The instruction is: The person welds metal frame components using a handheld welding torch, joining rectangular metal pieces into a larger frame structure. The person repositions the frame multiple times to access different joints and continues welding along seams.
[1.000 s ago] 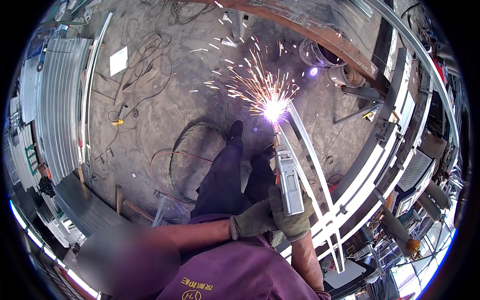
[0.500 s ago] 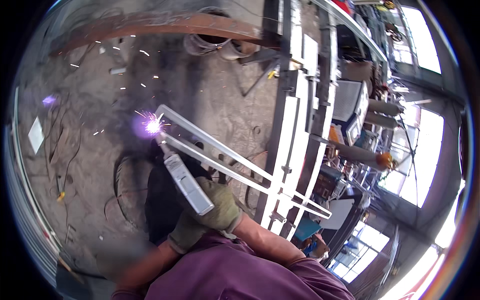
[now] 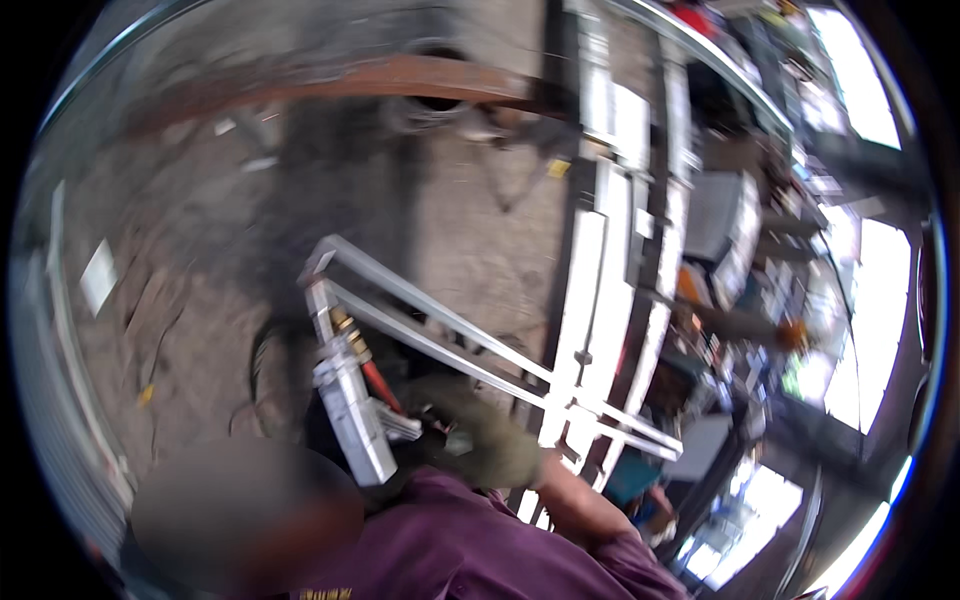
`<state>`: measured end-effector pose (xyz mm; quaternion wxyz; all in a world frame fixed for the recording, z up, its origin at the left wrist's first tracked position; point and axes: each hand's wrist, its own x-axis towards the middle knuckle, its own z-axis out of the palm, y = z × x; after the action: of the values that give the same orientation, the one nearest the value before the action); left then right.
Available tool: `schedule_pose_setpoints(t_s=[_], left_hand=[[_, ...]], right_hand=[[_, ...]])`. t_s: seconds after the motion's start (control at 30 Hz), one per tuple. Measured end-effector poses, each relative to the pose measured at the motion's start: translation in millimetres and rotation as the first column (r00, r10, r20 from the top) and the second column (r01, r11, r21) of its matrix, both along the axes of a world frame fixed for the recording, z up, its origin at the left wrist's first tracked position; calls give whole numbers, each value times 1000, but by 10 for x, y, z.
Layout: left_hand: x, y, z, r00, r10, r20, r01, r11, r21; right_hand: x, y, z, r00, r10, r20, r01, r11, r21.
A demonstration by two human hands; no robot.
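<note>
Item: hand-held welding torch (image 3: 350, 400), silvery boxy body with a brass nozzle and a red tube beside it. It sits at centre-left of the view, its tip aimed toward 11 o'clock at the corner of a grey metal frame (image 3: 420, 305).

Right hand (image 3: 480, 440): in an olive work glove, wrapped closed around the rear of the torch, at 5 o'clock from the nozzle.

Left hand: not made out; the blurred patch at lower left may cover it, so its state cannot be told.

Frame: two parallel bars run from the corner toward 4 o'clock, meeting upright white rails (image 3: 600, 290). Whether the nozzle touches the corner cannot be told; the picture is smeared by motion.

Surroundings: concrete floor (image 3: 190, 280) with dark cables (image 3: 265, 350) looping at 9 o'clock from the torch; a rusty beam (image 3: 340, 80) at 12 o'clock.

Risks, as judged:
- Tip wanders off the joint, because the head and view are swinging.
- Cable snags underfoot.
- Hot metal near the purple sleeve (image 3: 460, 540) could scorch it.
</note>
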<state>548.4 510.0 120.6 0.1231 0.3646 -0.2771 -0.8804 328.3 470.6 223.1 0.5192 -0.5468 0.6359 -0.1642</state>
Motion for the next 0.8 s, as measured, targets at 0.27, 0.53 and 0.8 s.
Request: schedule_pose_setpoints(t_s=[0.27,0.53,0.8], left_hand=[[-647,-324,-519,919,392,26,-382,874,300],[-1099,-391,-587,608,794,-22,-547,439,713],[-1046,-645,-317,867,466,174,-495,772,400]], right_hand=[[-4879,665,-2129,525,-514,-679,367,856,-364],[-6224,201,-2941,404,-283,-870,669,740,69],[-5865,80,-2983,307,-268,-913,620,785,-22]])
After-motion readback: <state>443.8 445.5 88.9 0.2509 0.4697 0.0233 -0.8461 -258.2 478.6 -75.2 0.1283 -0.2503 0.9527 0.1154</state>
